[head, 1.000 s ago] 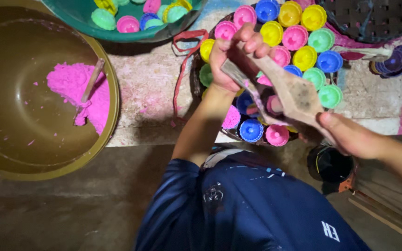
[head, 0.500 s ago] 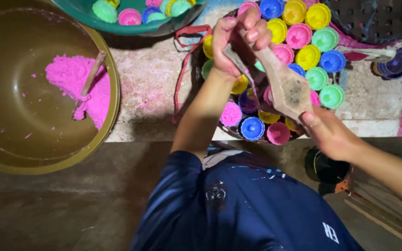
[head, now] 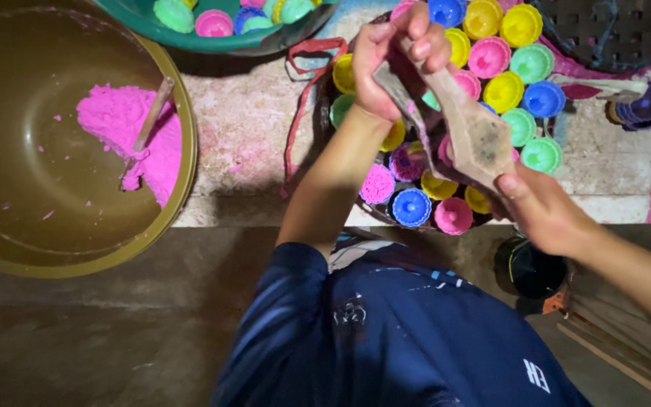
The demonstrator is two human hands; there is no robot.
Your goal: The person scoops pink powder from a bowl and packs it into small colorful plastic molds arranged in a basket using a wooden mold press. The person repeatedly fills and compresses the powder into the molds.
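A wide brass-coloured basin (head: 54, 249) on the left holds a heap of bright pink powder (head: 126, 136) with a thin stick (head: 148, 120) lying in it. A green bowl (head: 220, 38) of small fluted moulds sits above. The left hand (head: 397, 64) pinches the narrow top of a worn, smudged wooden paddle (head: 472, 132), fingers pressed together. The right hand (head: 540, 211) grips its broad lower end. The paddle lies over rows of ridged plastic moulds (head: 506, 75) in pink, yellow, green and blue, hiding several.

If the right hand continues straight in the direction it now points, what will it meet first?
The right hand points up-left along the wooden paddle it grips; beyond that, probably the left hand holding the other end, though depth is unclear.
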